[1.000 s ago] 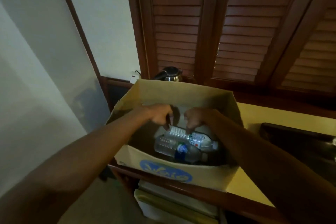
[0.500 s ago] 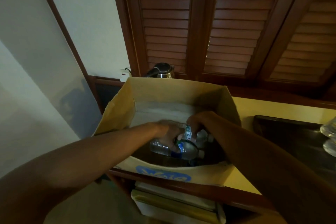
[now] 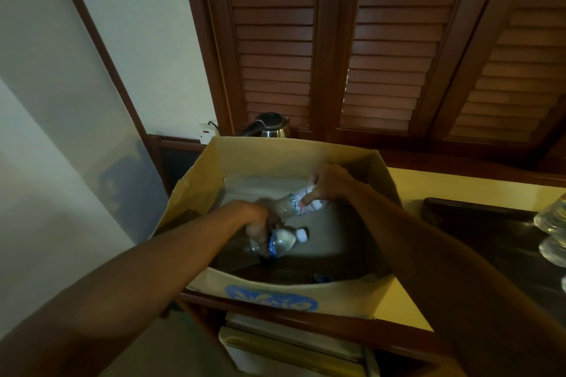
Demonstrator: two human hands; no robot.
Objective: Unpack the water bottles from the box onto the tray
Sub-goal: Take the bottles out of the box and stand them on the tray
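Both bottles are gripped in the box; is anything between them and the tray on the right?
Only the box's right wall stands between; both bottles must clear it. Two bottles already crowd the tray's right edge; its near part looks free.

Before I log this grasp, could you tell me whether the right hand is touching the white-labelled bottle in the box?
Touching. The head view shows the right hand with fingers curled round the white-labelled bottle at its upper end, inside the box.
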